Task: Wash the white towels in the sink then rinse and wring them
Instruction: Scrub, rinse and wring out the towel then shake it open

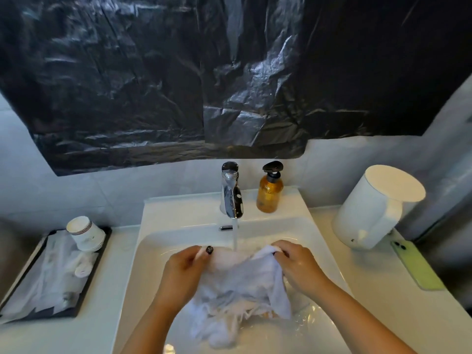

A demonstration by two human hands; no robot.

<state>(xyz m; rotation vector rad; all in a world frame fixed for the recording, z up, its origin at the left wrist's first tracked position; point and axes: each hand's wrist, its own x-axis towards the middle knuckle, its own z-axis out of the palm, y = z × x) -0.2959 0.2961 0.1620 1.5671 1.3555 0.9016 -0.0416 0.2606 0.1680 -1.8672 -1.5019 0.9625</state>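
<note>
Right now your left hand and right hand each grasp the white towel under the running faucet, over the sink; lifting it higher would likely splash the tabletop.

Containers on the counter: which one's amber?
The pump bottle right of the faucet. It is amber with a black pump; the paper cups and the cylindrical container are white.

1. Crumpled black plastic sheet covers the upper wall.
2. Pale grey tiled wall shows below it.
3. White bench spans the width, catching warm light.
</note>
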